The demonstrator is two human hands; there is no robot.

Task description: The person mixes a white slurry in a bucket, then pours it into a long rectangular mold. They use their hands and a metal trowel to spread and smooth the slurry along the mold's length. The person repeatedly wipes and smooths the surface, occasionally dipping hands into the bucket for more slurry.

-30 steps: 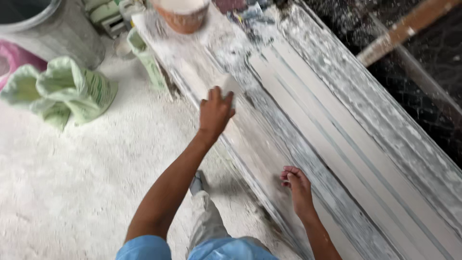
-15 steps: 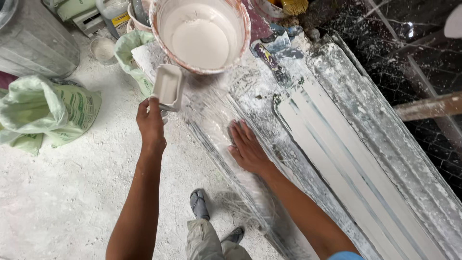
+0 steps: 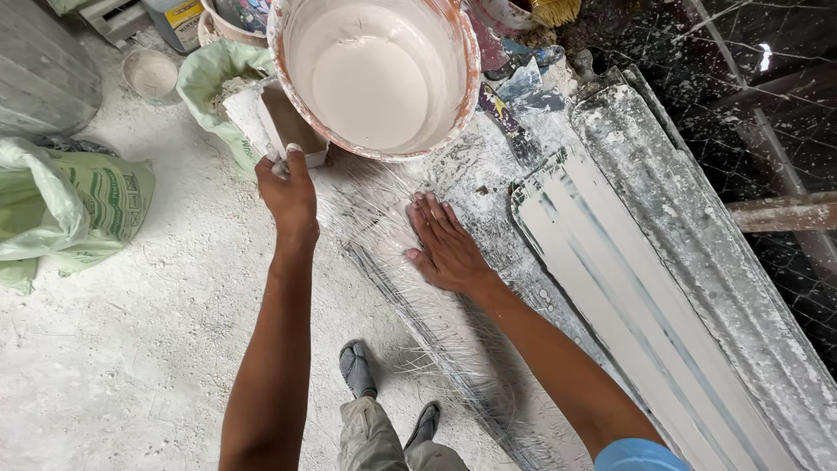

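My left hand (image 3: 289,196) grips a small white rectangular scoop (image 3: 281,129) by its near end, holding it just left of a large plaster-stained basin (image 3: 458,96) filled with white liquid plaster. My right hand (image 3: 443,244) lies flat, fingers spread, on a layer of glassy fibre strands (image 3: 418,305) spread over the near end of a long ribbed mould (image 3: 628,279) coated in white plaster. The mould runs from the basin toward the lower right.
Green-white sacks (image 3: 65,205) lie at left, another open sack (image 3: 214,87) behind the scoop. A small round tub (image 3: 150,74) and a grey bin (image 3: 39,65) stand at upper left. A wooden batten (image 3: 780,214) crosses the dark floor at right. My sandalled feet (image 3: 357,371) stand on powdery ground.
The view has moved closer to the basin. My left hand carried the scoop up beside the basin's rim. My right hand slid along the mould and stays pressed flat on the fibres.
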